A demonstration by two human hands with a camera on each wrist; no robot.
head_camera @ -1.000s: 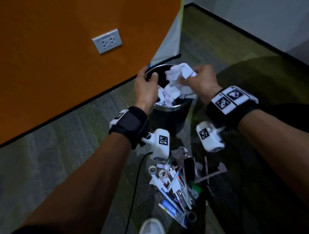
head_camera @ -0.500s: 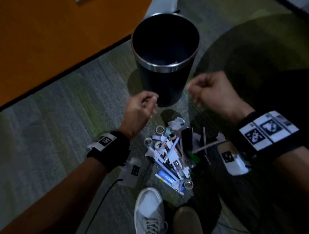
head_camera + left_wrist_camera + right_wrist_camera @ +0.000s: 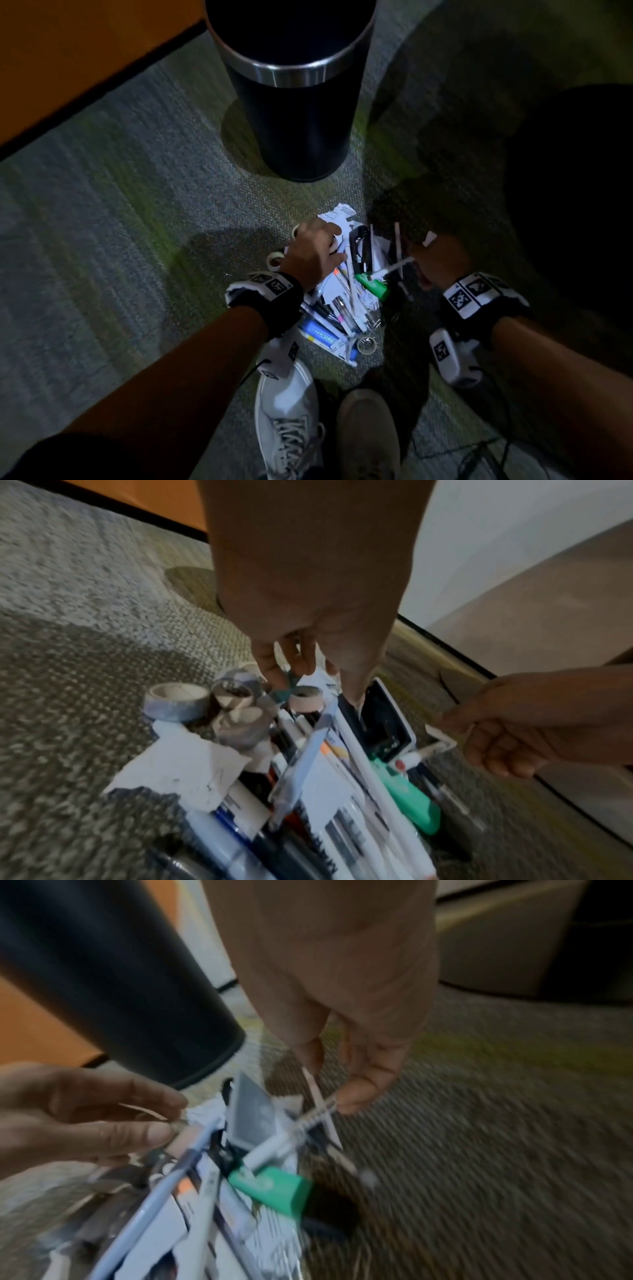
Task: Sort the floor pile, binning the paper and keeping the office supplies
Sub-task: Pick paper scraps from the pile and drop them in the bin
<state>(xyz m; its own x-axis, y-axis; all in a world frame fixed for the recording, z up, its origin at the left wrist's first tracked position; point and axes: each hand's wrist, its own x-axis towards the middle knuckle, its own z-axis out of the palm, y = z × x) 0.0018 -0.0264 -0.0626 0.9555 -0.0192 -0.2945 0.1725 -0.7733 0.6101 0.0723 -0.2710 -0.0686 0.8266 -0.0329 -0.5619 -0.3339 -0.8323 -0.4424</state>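
My left hand point(image 3: 313, 251) over the floor pile point(image 3: 342, 301), fingers pinching a paper scrap point(image 3: 316, 677), my right hand point(image 3: 440, 262) pinching a white scrap point(image 3: 320, 1096) at the pile's right edge, black bin point(image 3: 291, 102) upright just beyond on the carpet point(image 3: 120, 205).

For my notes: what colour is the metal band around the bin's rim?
Silver, on the black cylindrical bin; head view shows it best.

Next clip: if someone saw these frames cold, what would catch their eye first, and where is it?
First, the pile of pens, tape rolls and torn paper on the carpet, just ahead of the person's shoes. Both hands are down in it: the left hand at its far left by the tape rolls, the right hand at its right edge, fingers on a white scrap. Behind stands the tall black bin with its silver rim band.
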